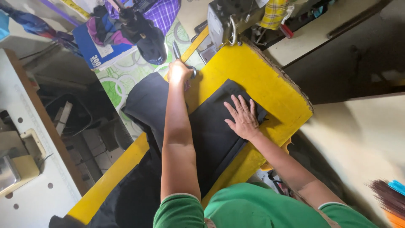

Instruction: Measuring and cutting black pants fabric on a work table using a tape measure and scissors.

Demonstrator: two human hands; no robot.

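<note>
On yellow table (pixel 270 84): right hand (pixel 242 116) spread flat on black fabric (pixel 211 135). Left hand (pixel 179 71) gripping scissors (pixel 177 52), handles hidden, blades partly visible. Fabric's lower end cut off.

Garment (pixel 211 139) lies across the table (pixel 270 84). Right hand (pixel 242 116) rests on it; left hand (pixel 179 71) at far edge; sewing machine (pixel 225 21) at far corner.

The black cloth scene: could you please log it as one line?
left hand: grips scissors | right hand: flat on black cloth | cloth on yellow table
</note>
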